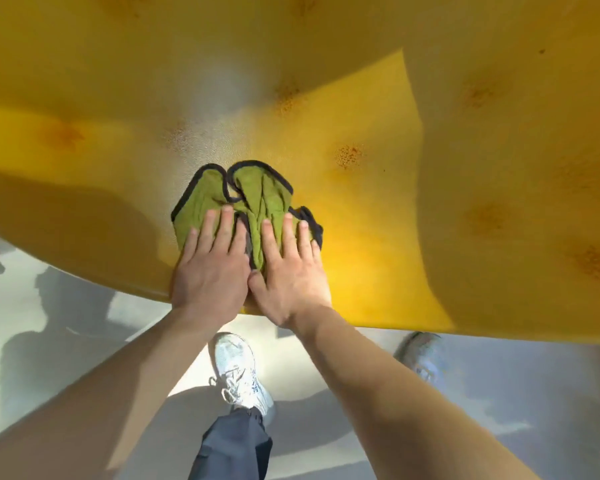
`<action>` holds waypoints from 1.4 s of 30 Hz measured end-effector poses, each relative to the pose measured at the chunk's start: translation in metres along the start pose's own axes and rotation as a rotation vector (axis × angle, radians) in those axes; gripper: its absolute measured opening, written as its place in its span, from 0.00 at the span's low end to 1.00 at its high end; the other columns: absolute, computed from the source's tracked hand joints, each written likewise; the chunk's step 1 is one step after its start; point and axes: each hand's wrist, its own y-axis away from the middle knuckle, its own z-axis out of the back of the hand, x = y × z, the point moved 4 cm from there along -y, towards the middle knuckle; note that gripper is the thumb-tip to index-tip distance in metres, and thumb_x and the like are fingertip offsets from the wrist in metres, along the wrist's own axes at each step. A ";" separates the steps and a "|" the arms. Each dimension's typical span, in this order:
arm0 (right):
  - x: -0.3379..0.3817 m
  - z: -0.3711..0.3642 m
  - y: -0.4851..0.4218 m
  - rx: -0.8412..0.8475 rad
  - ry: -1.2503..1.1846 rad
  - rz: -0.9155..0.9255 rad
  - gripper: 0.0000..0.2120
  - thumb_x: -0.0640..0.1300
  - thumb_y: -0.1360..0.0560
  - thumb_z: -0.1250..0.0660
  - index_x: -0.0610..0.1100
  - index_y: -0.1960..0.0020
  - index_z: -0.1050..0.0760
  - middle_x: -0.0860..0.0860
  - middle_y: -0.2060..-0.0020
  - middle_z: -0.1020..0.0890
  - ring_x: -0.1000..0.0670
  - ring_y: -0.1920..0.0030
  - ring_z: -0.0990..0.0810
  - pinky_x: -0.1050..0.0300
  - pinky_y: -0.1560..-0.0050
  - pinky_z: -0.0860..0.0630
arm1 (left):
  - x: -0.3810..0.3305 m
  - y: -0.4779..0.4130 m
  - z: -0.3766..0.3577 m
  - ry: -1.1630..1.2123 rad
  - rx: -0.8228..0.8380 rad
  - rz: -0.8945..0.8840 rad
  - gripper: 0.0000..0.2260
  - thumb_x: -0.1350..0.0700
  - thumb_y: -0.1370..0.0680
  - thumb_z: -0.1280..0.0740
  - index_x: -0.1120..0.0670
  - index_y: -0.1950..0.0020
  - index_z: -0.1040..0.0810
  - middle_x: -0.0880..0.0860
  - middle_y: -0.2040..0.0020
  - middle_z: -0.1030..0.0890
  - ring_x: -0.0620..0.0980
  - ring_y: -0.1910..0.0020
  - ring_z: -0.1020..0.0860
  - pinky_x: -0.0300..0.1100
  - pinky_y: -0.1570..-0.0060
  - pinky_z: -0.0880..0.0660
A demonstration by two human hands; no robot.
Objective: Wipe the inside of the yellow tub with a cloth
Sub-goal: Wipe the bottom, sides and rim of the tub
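I see the cloth [257,192] bunched on the tub [368,220] wall, just inside its near rim. My left hand [210,271] and right hand [290,275] press it side by side, fingers [226,225] straight, curled round nothing. Below the rim, a shoe [239,372].

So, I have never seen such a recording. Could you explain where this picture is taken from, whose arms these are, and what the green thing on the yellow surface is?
There is no machine here. A person wears one camera on the head, looking forward and down, so the two arms are the person's own. The left hand and the right hand press flat, fingers straight, on a crumpled green cloth with dark edging. Neither grips it. The cloth lies on the yellow tub, whose surface shows brownish spots. Below are a white sneaker and the grey floor.
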 end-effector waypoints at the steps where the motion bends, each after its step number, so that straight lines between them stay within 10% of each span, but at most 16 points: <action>1: -0.002 0.000 0.001 -0.007 0.017 -0.018 0.34 0.59 0.19 0.53 0.51 0.19 0.63 0.45 0.20 0.62 0.43 0.20 0.64 0.44 0.21 0.58 | -0.006 -0.002 0.000 0.007 0.025 -0.008 0.28 0.46 0.19 0.49 0.55 0.21 0.45 0.56 0.19 0.49 0.60 0.21 0.51 0.58 0.25 0.48; 10: -0.180 0.066 0.130 -0.080 0.296 -0.471 0.35 0.52 0.24 0.49 0.43 0.19 0.47 0.42 0.20 0.47 0.40 0.20 0.49 0.41 0.22 0.46 | -0.233 0.025 0.016 0.391 0.151 -0.402 0.26 0.52 0.18 0.47 0.49 0.20 0.48 0.49 0.20 0.62 0.56 0.21 0.63 0.55 0.23 0.60; 16: -0.111 0.037 0.063 0.087 0.128 -0.177 0.37 0.46 0.21 0.42 0.54 0.19 0.59 0.49 0.20 0.63 0.37 0.21 0.64 0.36 0.23 0.56 | -0.130 0.024 -0.008 0.257 -0.001 -0.154 0.24 0.50 0.19 0.51 0.51 0.23 0.36 0.52 0.20 0.42 0.55 0.21 0.45 0.58 0.26 0.43; 21: -0.096 0.040 0.059 0.138 0.163 -0.100 0.31 0.50 0.17 0.48 0.57 0.19 0.61 0.49 0.19 0.62 0.39 0.21 0.63 0.38 0.22 0.56 | -0.120 0.019 -0.011 0.236 0.145 -0.063 0.25 0.51 0.17 0.52 0.52 0.20 0.48 0.50 0.19 0.54 0.56 0.20 0.54 0.56 0.24 0.48; 27: -0.199 0.107 0.140 0.110 0.391 -0.292 0.26 0.45 0.16 0.54 0.45 0.19 0.53 0.43 0.19 0.52 0.41 0.20 0.55 0.40 0.22 0.53 | -0.266 0.026 0.029 0.285 0.220 -0.307 0.31 0.59 0.20 0.46 0.52 0.19 0.55 0.50 0.19 0.61 0.55 0.21 0.61 0.53 0.23 0.53; 34: -0.275 0.229 0.190 -0.134 0.826 -0.556 0.29 0.46 0.20 0.64 0.38 0.19 0.54 0.40 0.20 0.57 0.41 0.20 0.57 0.41 0.22 0.59 | -0.423 -0.014 0.105 0.610 0.130 -0.534 0.27 0.47 0.17 0.52 0.48 0.20 0.57 0.48 0.19 0.59 0.55 0.21 0.59 0.55 0.25 0.50; 42: -0.222 0.126 0.106 -0.120 0.374 -0.326 0.32 0.48 0.20 0.50 0.45 0.18 0.56 0.44 0.19 0.58 0.40 0.20 0.59 0.43 0.21 0.56 | -0.289 -0.018 0.042 0.351 0.063 -0.319 0.35 0.61 0.23 0.41 0.51 0.20 0.55 0.50 0.20 0.63 0.53 0.21 0.63 0.50 0.23 0.55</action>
